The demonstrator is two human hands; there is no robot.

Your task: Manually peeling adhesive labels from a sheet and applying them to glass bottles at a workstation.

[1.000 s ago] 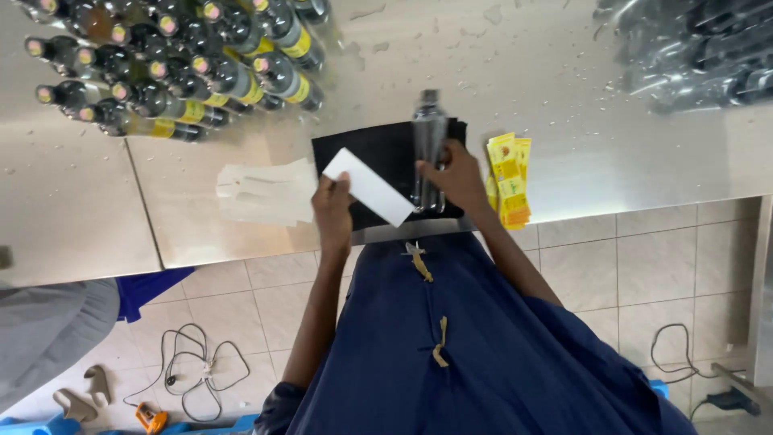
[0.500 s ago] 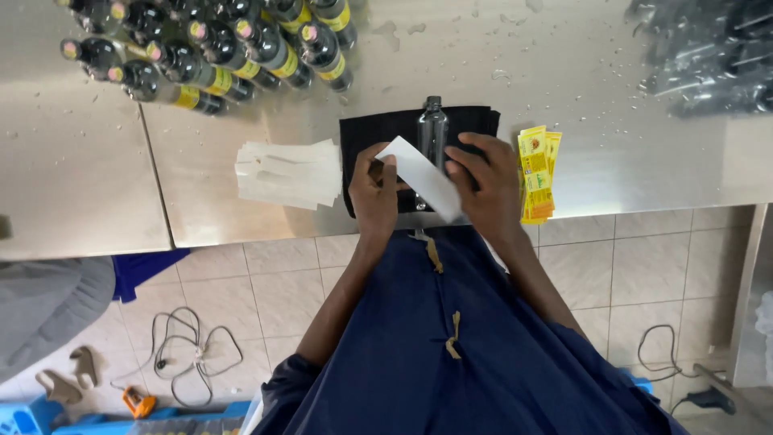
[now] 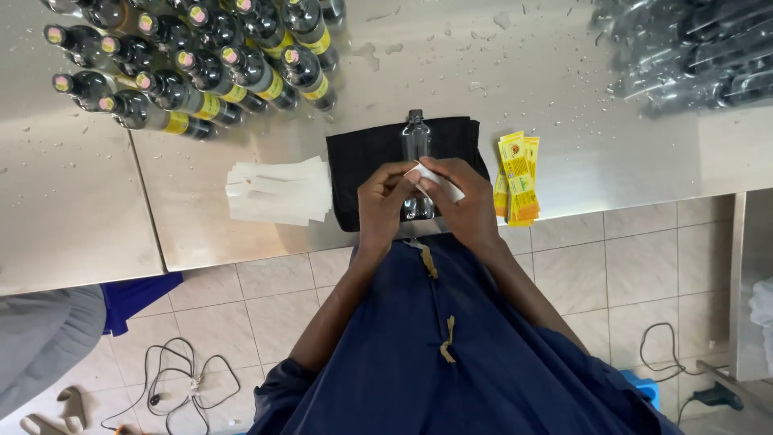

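Both hands have come together over the clear plastic bottle (image 3: 415, 145) lying on the black cloth (image 3: 366, 173) at the near edge of the steel worktop (image 3: 604, 121). A moment ago the left hand (image 3: 385, 197) held the white label strip (image 3: 439, 181) out flat, clear of the bottle; now the strip is bent down against the bottle's lower body, with the right hand (image 3: 463, 205) closed over its right end and the left hand's fingers pinching its left end. I'd judge the label is being wrapped on and pressed down, though how far it has stuck is hidden under the fingers. The bottle's cap end points away from the person.

Just left of the cloth lies a stack of white labels (image 3: 278, 192); just right of it, a small pile of yellow labels (image 3: 518, 177). Farther back on the left stand dark filled bottles (image 3: 201, 60) with yellow labels, packed close together.
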